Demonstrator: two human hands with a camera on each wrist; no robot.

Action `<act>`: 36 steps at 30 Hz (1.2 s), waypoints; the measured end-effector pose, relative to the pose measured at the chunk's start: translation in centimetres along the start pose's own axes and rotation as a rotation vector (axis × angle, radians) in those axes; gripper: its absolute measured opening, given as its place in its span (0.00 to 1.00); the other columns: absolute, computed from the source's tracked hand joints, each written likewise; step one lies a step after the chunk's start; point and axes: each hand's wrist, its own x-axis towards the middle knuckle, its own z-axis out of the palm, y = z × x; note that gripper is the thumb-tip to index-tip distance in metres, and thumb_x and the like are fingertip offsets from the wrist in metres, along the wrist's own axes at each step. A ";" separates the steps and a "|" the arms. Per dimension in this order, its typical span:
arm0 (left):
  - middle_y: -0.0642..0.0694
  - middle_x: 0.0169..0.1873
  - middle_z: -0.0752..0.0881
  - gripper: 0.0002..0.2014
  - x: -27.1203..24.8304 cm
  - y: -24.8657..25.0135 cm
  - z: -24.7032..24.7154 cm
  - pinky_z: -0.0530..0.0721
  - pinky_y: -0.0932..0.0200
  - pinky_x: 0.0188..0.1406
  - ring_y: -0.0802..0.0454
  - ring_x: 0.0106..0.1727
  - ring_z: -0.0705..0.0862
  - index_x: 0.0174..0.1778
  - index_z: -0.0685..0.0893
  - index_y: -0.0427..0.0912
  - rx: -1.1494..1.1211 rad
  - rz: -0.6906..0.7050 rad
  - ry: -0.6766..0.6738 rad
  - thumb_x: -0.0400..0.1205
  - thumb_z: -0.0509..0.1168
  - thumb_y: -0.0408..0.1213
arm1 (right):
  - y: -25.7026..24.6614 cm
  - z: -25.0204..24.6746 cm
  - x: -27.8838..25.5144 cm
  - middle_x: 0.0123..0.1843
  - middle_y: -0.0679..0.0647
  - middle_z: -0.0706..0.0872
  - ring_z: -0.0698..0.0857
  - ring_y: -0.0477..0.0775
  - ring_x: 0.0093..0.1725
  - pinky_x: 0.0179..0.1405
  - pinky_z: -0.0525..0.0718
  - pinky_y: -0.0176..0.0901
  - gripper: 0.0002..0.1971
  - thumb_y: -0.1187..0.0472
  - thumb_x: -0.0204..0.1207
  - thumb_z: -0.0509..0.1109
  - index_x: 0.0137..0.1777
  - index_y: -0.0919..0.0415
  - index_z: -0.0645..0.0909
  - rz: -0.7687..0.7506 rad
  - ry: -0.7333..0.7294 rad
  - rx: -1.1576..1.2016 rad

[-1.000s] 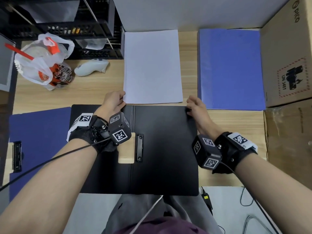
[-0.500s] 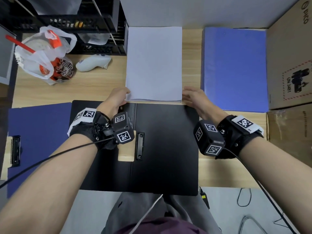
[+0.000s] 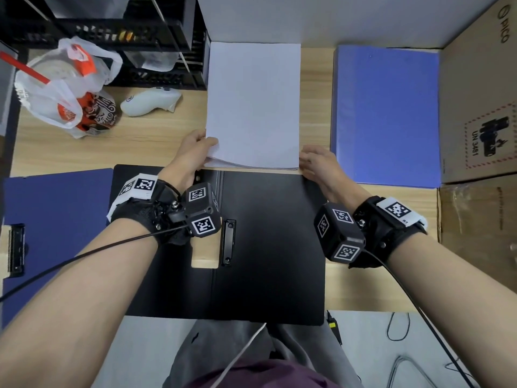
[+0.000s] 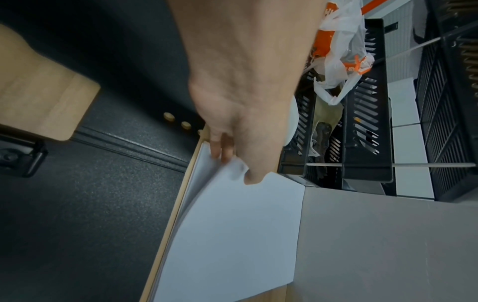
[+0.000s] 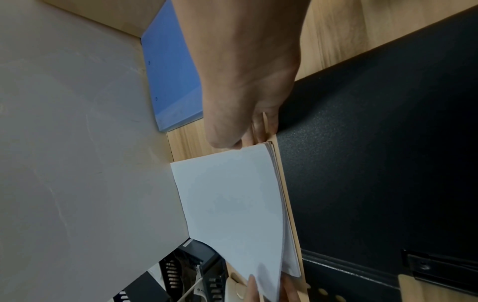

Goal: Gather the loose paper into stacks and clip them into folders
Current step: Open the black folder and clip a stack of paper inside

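- Far to your left hand's outer side: a dark blue folder (image 3: 56, 219) lies open on the counter (image 3: 154, 147), its clip at the outer edge; no paper shows in it.
- Beyond your left hand: a plastic bag (image 3: 64, 88) holding a printed cup, a white controller (image 3: 151, 102) beside it, and black trays (image 3: 126, 37) behind; these play no part in the task.
- Your left hand (image 3: 193, 152) grasps the near left corner of the paper stack (image 3: 254, 107), thumb on top and fingers beneath; the upper sheets are curled up off the lower ones there.
- The paper stack lies straight ahead of and between both hands, its long axis running away from you, its near short edge just beyond the far edge of the black folder (image 3: 268, 247).
- The black folder lies open under your wrists, its clip (image 3: 228, 242) near your left wrist; nothing is filed in it yet.
- Your right hand (image 3: 319, 163) touches the near right corner of the stack, fingers curled at the edge; whether they truly pinch it you cannot tell.
- Both hands are about equally near; the likely move is to draw the stack toward you onto the black folder.
- Beyond your right hand's outer side: a light blue folder (image 3: 386, 113), closed, then a cardboard box (image 3: 481, 107).
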 end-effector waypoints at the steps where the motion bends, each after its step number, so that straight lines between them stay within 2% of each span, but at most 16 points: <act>1: 0.50 0.46 0.85 0.05 -0.1 0.3 0.2 0.83 0.63 0.41 0.55 0.42 0.83 0.53 0.79 0.44 -0.039 -0.002 -0.007 0.84 0.61 0.32 | 0.0 -0.1 -0.1 0.50 0.54 0.87 0.83 0.49 0.46 0.41 0.79 0.34 0.11 0.66 0.80 0.62 0.59 0.56 0.80 -0.004 -0.007 0.008; 4: 0.46 0.53 0.84 0.06 -0.3 1.0 0.9 0.89 0.59 0.38 0.50 0.50 0.86 0.51 0.75 0.45 -0.144 -0.035 -0.057 0.84 0.61 0.29 | 0.0 -0.4 -0.6 0.50 0.52 0.86 0.84 0.48 0.46 0.43 0.79 0.33 0.11 0.63 0.82 0.62 0.63 0.55 0.77 -0.011 -0.070 0.029; 7: 0.52 0.54 0.82 0.17 -0.8 1.6 2.0 0.88 0.64 0.31 0.50 0.54 0.84 0.59 0.73 0.47 -0.136 -0.036 -0.104 0.82 0.55 0.20 | 0.4 -0.9 -0.8 0.50 0.54 0.76 0.74 0.52 0.49 0.46 0.74 0.40 0.12 0.61 0.82 0.62 0.64 0.53 0.74 0.002 -0.090 0.052; 9: 0.52 0.60 0.80 0.24 -1.3 1.8 2.3 0.86 0.65 0.28 0.46 0.54 0.85 0.65 0.72 0.48 -0.139 -0.032 -0.096 0.80 0.52 0.16 | 0.3 -1.3 -1.1 0.42 0.52 0.76 0.74 0.49 0.42 0.44 0.73 0.39 0.05 0.61 0.81 0.63 0.53 0.51 0.75 0.009 -0.044 0.073; 11: 0.50 0.64 0.79 0.29 -1.9 1.9 2.0 0.85 0.66 0.26 0.45 0.47 0.88 0.70 0.71 0.50 -0.150 -0.018 -0.076 0.79 0.50 0.16 | -0.3 -1.5 -1.6 0.36 0.46 0.75 0.73 0.46 0.35 0.41 0.73 0.38 0.04 0.57 0.79 0.65 0.43 0.50 0.74 0.005 -0.043 0.091; 14: 0.51 0.63 0.80 0.31 -3.4 1.3 0.6 0.84 0.63 0.26 0.48 0.46 0.88 0.75 0.68 0.55 -0.141 0.039 -0.109 0.81 0.53 0.19 | -1.7 -1.5 -2.6 0.42 0.47 0.85 0.85 0.46 0.39 0.42 0.83 0.37 0.10 0.52 0.82 0.66 0.55 0.57 0.82 0.021 -0.132 0.186; 16: 0.53 0.61 0.81 0.28 -4.7 0.4 -0.5 0.84 0.64 0.28 0.50 0.52 0.84 0.73 0.68 0.58 -0.101 0.080 -0.152 0.83 0.56 0.23 | -2.7 -1.3 -3.1 0.43 0.50 0.86 0.86 0.47 0.36 0.40 0.83 0.41 0.11 0.59 0.82 0.65 0.60 0.60 0.81 -0.044 -0.185 0.250; 18: 0.55 0.62 0.81 0.25 -6.0 -0.5 -1.2 0.86 0.62 0.31 0.51 0.56 0.84 0.70 0.69 0.61 -0.093 0.112 -0.179 0.84 0.58 0.26 | -3.6 -0.8 -3.8 0.34 0.47 0.86 0.80 0.43 0.26 0.32 0.77 0.37 0.12 0.69 0.81 0.62 0.61 0.60 0.78 -0.139 -0.186 0.261; 19: 0.55 0.63 0.81 0.25 -6.6 -0.9 -1.4 0.87 0.60 0.33 0.51 0.57 0.85 0.69 0.69 0.62 -0.094 0.133 -0.170 0.84 0.58 0.27 | -4.0 -0.8 -4.3 0.32 0.44 0.86 0.80 0.42 0.25 0.33 0.77 0.37 0.16 0.73 0.80 0.59 0.62 0.59 0.78 -0.176 -0.176 0.248; 22: 0.56 0.64 0.81 0.23 -8.0 -1.2 -1.5 0.88 0.57 0.36 0.52 0.60 0.85 0.69 0.69 0.60 -0.130 0.211 -0.090 0.85 0.58 0.27 | -4.4 -0.9 -6.3 0.35 0.45 0.86 0.81 0.44 0.30 0.50 0.80 0.44 0.26 0.79 0.73 0.52 0.65 0.59 0.79 -0.260 -0.159 0.265; 25: 0.55 0.66 0.79 0.23 -9.2 -1.1 -1.2 0.90 0.54 0.39 0.53 0.61 0.84 0.68 0.70 0.59 -0.159 0.290 -0.108 0.84 0.57 0.26 | -3.9 -0.9 -8.9 0.46 0.55 0.82 0.74 0.58 0.43 0.43 0.70 0.43 0.27 0.76 0.65 0.53 0.63 0.61 0.77 -0.347 -0.134 0.304; 27: 0.55 0.68 0.78 0.21 -10.1 -0.8 -1.1 0.90 0.52 0.43 0.53 0.62 0.84 0.66 0.72 0.57 -0.154 0.349 -0.149 0.85 0.57 0.25 | -3.6 -0.5 -10.7 0.52 0.57 0.82 0.75 0.58 0.48 0.41 0.71 0.40 0.23 0.75 0.68 0.57 0.61 0.58 0.78 -0.436 -0.059 0.252; 29: 0.53 0.69 0.78 0.20 -11.0 -0.3 -1.3 0.90 0.52 0.47 0.53 0.63 0.84 0.65 0.73 0.56 -0.148 0.403 -0.180 0.86 0.57 0.25 | -3.4 -0.1 -12.3 0.54 0.54 0.87 0.84 0.53 0.49 0.42 0.79 0.37 0.15 0.72 0.77 0.61 0.60 0.58 0.80 -0.535 0.019 0.201; 31: 0.55 0.66 0.80 0.20 -11.7 -0.1 -1.8 0.90 0.53 0.49 0.55 0.63 0.84 0.64 0.75 0.58 -0.116 0.427 -0.225 0.86 0.58 0.26 | -3.1 0.1 -13.6 0.61 0.58 0.88 0.87 0.56 0.58 0.51 0.86 0.45 0.12 0.65 0.82 0.62 0.63 0.61 0.80 -0.608 0.059 0.203; 33: 0.54 0.63 0.83 0.19 -12.2 -0.3 -2.4 0.89 0.54 0.50 0.54 0.62 0.84 0.67 0.75 0.55 0.001 0.415 -0.288 0.84 0.61 0.28 | -2.5 0.1 -14.7 0.64 0.60 0.87 0.86 0.57 0.62 0.54 0.86 0.45 0.14 0.64 0.83 0.61 0.65 0.63 0.80 -0.634 0.101 0.199; 36: 0.53 0.65 0.81 0.20 -13.2 -1.5 -3.0 0.81 0.58 0.48 0.54 0.58 0.80 0.71 0.71 0.51 0.228 0.351 -0.383 0.84 0.62 0.30 | 0.2 0.2 -15.7 0.62 0.54 0.88 0.87 0.51 0.58 0.51 0.85 0.40 0.15 0.68 0.81 0.61 0.65 0.62 0.80 -0.572 0.109 0.084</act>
